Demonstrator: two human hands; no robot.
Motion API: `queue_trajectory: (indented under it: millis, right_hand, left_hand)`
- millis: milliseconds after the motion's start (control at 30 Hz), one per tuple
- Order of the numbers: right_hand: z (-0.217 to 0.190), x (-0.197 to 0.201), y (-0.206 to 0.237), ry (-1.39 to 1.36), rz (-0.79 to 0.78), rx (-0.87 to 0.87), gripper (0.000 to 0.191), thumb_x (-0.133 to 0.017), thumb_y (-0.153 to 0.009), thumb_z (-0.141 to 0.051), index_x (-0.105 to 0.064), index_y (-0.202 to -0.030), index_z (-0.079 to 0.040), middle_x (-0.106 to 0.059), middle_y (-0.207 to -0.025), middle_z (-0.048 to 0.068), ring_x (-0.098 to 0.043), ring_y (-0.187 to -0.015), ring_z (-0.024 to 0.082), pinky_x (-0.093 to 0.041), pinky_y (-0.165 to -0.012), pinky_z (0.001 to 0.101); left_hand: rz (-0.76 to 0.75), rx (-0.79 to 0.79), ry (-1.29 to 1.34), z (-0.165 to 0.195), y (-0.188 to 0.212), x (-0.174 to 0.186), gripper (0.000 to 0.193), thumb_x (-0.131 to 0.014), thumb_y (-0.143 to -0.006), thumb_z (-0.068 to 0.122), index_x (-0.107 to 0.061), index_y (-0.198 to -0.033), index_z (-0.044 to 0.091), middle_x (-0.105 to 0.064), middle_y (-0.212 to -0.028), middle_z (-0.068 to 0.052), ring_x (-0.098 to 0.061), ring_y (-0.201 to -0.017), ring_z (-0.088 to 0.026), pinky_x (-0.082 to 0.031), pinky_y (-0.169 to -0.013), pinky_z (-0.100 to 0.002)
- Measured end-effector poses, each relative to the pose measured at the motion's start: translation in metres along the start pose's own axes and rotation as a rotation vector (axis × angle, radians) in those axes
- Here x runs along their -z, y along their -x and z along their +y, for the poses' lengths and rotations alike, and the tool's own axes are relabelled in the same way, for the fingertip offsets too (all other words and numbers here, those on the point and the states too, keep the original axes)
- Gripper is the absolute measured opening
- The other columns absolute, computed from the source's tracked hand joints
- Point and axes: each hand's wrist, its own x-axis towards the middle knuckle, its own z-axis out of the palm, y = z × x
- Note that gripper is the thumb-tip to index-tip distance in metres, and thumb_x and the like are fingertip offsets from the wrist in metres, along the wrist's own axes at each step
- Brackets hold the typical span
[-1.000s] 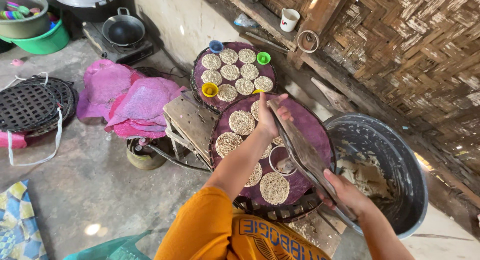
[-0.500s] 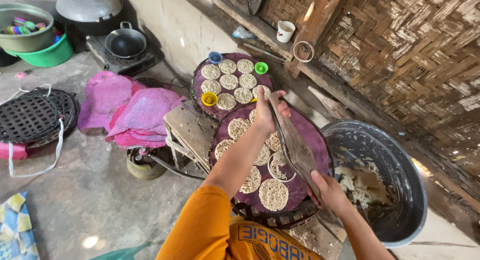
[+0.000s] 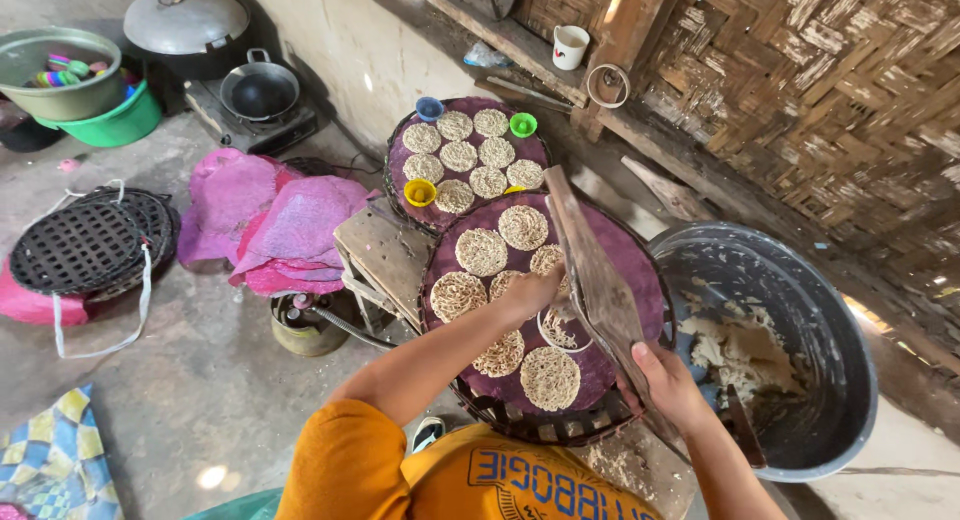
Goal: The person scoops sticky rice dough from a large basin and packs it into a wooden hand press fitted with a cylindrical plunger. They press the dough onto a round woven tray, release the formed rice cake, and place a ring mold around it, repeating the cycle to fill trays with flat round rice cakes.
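Trays of round noodle cakes are filling up. Far round tray (image 3: 400, 145), lined with purple cloth, is sitting full of cakes. Near tray (image 3: 640, 270) is carrying about seven cakes, with bare cloth remaining along its right side. Grey tub (image 3: 850, 380) is holding leftover dough. Right hand (image 3: 668, 385) is clamping a long wooden board (image 3: 595, 270) tilted over the tray. Left hand (image 3: 530, 292) is pressing fingers together on a white ring mould (image 3: 560, 332) at the tray's middle.

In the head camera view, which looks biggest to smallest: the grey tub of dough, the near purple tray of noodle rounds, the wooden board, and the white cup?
1. Grey tub of dough and near purple tray: they look alike in size, too close to rank.
2. Wooden board, held by the right hand, close to the camera.
3. White cup, farthest away.
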Motion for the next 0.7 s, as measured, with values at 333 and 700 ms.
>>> queue_trajectory:
  millis: [333, 700]
  right_hand:
    - [0.004, 0.023, 0.009, -0.036, 0.193, 0.165, 0.065, -0.037, -0.1, -0.058, -0.063, -0.086, -0.001, -0.062, -0.064, 0.008, -0.059, -0.049, 0.02, -0.051, -0.045, 0.0373]
    - [-0.074, 0.056, 0.044, 0.675, 0.677, 0.671, 0.046, -0.046, -0.11, -0.043, -0.067, -0.114, -0.002, -0.066, -0.09, 0.014, -0.066, -0.085, 0.036, -0.051, -0.075, 0.0447]
  left_hand:
    - [0.132, -0.282, -0.484, 0.044, 0.025, 0.013, 0.05, -0.038, -0.106, 0.043, -0.074, -0.119, 0.011, -0.065, -0.121, -0.016, -0.053, -0.127, -0.028, -0.043, -0.109, -0.048]
    - [0.536, -1.033, -0.606, 0.121, 0.03, -0.048, 0.018, -0.071, -0.066, 0.018, -0.067, -0.078, 0.007, -0.068, -0.075, -0.013, -0.069, -0.073, -0.032, -0.054, -0.077, -0.045]
